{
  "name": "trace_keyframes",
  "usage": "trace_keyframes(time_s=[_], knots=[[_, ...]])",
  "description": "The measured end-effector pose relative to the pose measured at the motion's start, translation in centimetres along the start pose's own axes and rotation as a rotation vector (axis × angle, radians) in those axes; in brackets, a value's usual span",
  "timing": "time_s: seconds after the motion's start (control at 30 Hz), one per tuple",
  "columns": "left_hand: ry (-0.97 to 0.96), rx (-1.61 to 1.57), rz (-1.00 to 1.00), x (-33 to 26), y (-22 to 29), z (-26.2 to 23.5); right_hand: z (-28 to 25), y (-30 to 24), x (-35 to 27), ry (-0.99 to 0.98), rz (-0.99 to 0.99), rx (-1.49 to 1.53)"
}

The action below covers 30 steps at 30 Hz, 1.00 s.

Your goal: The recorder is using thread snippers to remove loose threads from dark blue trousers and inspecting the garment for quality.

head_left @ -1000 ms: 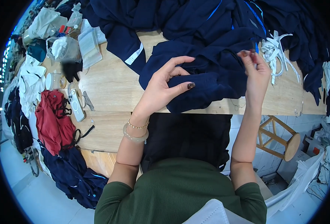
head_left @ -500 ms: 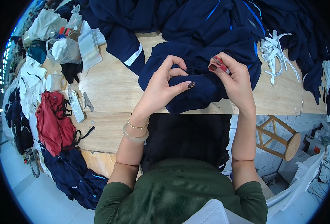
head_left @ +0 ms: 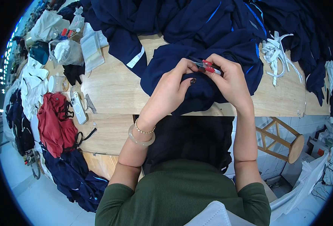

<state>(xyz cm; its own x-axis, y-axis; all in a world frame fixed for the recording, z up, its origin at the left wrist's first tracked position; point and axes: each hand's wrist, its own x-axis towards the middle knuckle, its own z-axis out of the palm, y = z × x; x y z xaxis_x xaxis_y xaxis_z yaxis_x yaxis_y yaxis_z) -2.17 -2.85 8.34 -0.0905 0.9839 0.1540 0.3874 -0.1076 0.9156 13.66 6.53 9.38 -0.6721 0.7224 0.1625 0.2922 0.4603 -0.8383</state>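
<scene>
In the head view, the person's two hands are close together over a bunched navy garment [head_left: 198, 96], which lies on the desk [head_left: 115, 88] directly beneath them, near its front edge. The right hand [head_left: 229, 80] is closed around a small red-handled snipping tool [head_left: 208, 66], whose tip points toward the fingers of the other hand. The left hand [head_left: 168, 91] rests on the garment with thumb and forefinger curled near each other; whether they pinch cloth cannot be told, nor whether the tool's tip touches them. A beaded bracelet [head_left: 144, 132] and a pale bangle [head_left: 142, 142] circle the wrist behind the left hand.

Beyond both hands spreads a heap of navy clothing [head_left: 155, 19]. To the right of the right hand lies a tangle of white strips [head_left: 275, 56]; below it, further right, is a wooden stool [head_left: 295, 148]. Well left of the left hand lie a phone [head_left: 78, 107] and a red cloth item [head_left: 57, 124].
</scene>
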Motion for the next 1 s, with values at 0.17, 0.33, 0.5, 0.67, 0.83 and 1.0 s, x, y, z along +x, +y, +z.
trace_keyframes(time_s=[0.17, 0.33, 0.5, 0.67, 0.83, 1.0], knots=[[-0.133, 0.044, -0.148, 0.7, -0.7, -0.4, -0.1, 0.0, 0.1, 0.032, 0.088, 0.364], [-0.053, -0.003, -0.157, 1.2, -0.5, -0.1, 0.1, 0.5, 0.4, 0.061, 0.135, 0.488], [-0.018, -0.111, -0.175, 0.9, -1.6, -0.3, -1.6, 1.8, 0.1, -0.006, 0.184, 0.425], [-0.032, -0.133, -0.182, 0.8, -1.4, -0.3, -0.7, 1.9, 0.3, -0.137, 0.182, 0.393], [-0.055, -0.188, -0.17, 0.9, -1.9, -0.5, -1.4, 0.9, -0.4, -0.015, 0.164, 0.323], [-0.098, -0.304, -0.191, 1.0, -1.8, -0.7, 0.0, 0.4, -1.5, -0.059, 0.199, 0.118]])
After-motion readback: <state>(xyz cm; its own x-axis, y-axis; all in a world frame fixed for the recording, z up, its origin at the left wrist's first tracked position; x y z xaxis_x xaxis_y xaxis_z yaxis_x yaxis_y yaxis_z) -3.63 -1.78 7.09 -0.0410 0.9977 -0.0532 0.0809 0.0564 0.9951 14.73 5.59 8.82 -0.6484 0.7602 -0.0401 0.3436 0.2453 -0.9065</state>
